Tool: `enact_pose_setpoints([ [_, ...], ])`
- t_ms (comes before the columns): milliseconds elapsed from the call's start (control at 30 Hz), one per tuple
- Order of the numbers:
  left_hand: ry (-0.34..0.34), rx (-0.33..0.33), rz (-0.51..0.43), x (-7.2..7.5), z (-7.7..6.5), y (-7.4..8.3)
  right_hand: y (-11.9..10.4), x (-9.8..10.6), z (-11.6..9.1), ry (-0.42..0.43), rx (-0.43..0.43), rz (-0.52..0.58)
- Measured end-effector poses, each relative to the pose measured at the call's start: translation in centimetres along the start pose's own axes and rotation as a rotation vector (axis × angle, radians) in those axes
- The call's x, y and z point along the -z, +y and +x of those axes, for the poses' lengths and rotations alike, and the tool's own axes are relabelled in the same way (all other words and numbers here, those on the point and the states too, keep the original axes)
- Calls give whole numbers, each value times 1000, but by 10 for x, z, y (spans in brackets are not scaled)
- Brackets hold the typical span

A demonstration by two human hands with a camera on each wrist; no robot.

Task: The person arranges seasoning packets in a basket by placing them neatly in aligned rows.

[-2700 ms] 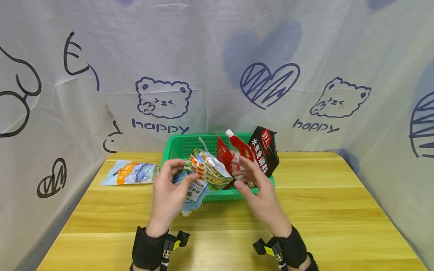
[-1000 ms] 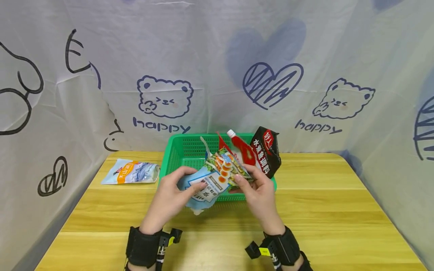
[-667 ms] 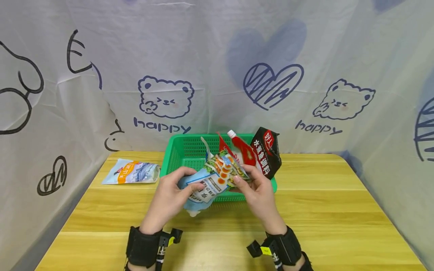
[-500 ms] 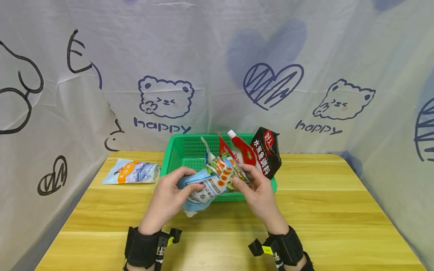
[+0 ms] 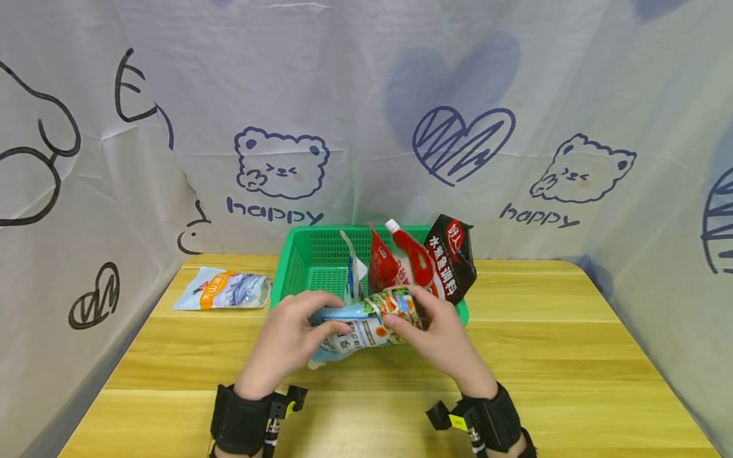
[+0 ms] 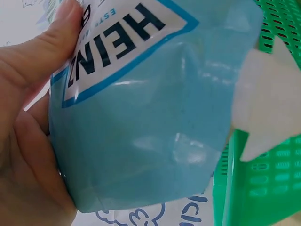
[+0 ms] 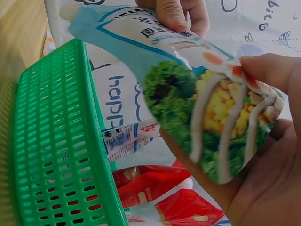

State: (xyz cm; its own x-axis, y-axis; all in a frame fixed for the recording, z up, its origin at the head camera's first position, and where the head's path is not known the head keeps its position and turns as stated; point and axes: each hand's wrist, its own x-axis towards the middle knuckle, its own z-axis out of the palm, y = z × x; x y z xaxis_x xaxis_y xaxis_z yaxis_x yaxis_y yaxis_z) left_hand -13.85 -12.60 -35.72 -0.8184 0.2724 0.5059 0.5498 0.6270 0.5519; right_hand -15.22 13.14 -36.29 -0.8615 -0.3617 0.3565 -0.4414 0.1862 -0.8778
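Note:
Both hands hold a light blue Heinz salad dressing pouch [image 5: 357,332] in front of the green basket. My left hand [image 5: 289,337] grips its capped end, thumb on the printed face. The white spout cap [image 6: 268,103] sticks out in the left wrist view. At the other end, my right hand [image 5: 443,337] pinches the part printed with eggs and salad, its thumb on the front. That salad picture on the pouch [image 7: 211,117] fills the middle of the right wrist view, with the pouch bent lengthwise.
The green basket [image 5: 294,261] holds a black package [image 5: 449,257], a red pouch with a white cap [image 5: 415,257], a pointed red packet [image 5: 380,261] and a white-and-blue packet [image 5: 353,280]. Left of it, a blue-and-orange bag [image 5: 223,289] lies on the wooden table [image 5: 550,356].
The right hand, free of the pouch at first, has taken hold of its salad-printed end. Since then the pouch has tipped lower and more level, uncovering the packets behind it.

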Motion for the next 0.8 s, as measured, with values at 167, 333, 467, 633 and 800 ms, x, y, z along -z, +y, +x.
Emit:
enact_pose_setpoints([
  [167,-23,15,17,-1,1,2,0,2,-1,-27,18,-9],
  [333,-22,37,3,-2,1,3,3,2,-1,-15,60,31],
  [467,4,37,-14,-3,1,3,5,2,-1,10,79,58],
  [633,61,25,-48,-2,3,4,7,0,-1,71,94,70],
  [800,141,47,-91,-1,3,4,6,0,-1,138,72,82],
])
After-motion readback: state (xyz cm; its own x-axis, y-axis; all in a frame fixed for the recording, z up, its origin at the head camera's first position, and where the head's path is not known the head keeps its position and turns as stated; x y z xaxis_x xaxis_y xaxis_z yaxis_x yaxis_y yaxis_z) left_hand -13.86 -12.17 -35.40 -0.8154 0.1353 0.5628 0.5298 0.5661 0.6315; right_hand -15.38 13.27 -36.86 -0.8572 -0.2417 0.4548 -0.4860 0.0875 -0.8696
